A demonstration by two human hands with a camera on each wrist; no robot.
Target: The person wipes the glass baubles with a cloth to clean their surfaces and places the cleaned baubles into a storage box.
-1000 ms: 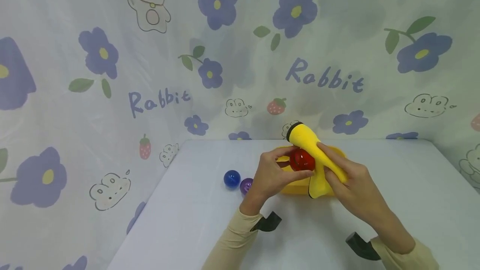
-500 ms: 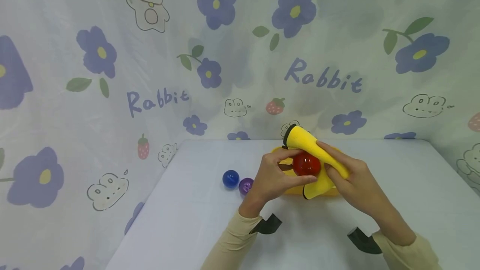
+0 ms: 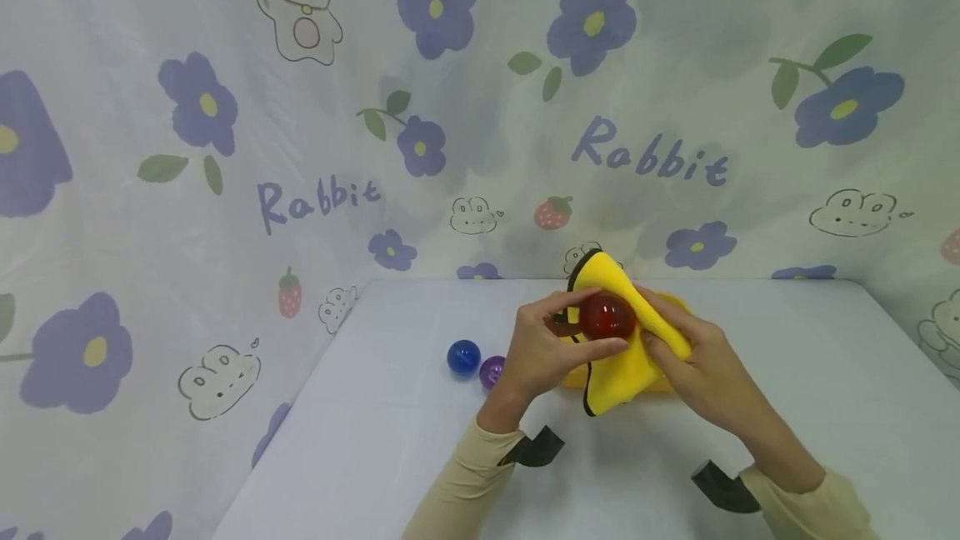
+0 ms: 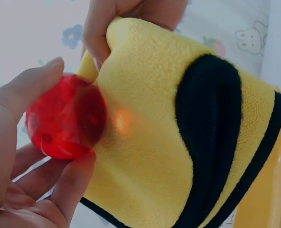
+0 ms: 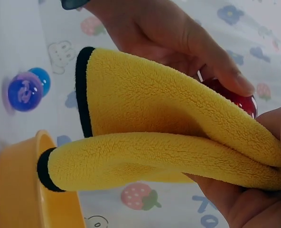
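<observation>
My left hand [image 3: 538, 348] holds a shiny red translucent ball [image 3: 606, 317] between thumb and fingers, raised above the table. In the left wrist view the ball [image 4: 67, 116] is gripped at its edge, its right side against the fluffy cloth [image 4: 145, 85]. My right hand [image 3: 701, 365] pinches that yellow cloth [image 3: 622, 365], which has black edging and hangs in folds behind the ball. In the right wrist view the folded cloth [image 5: 145, 114] covers most of the ball, and the right hand [image 5: 268, 204] grips its bunched end.
Behind the hands a yellow basin [image 3: 678, 303] stands on the white table [image 3: 360, 440], partly hidden by the cloth. A blue ball [image 3: 463, 358] and a purple ball [image 3: 492, 372] lie left of the left hand. A patterned curtain [image 3: 495, 107] hangs along the back and left.
The cloth has spread from a narrow fold into a wider sheet behind the ball. The red ball shifted slightly right, then back left, in the left hand. The blue and purple balls stayed put.
</observation>
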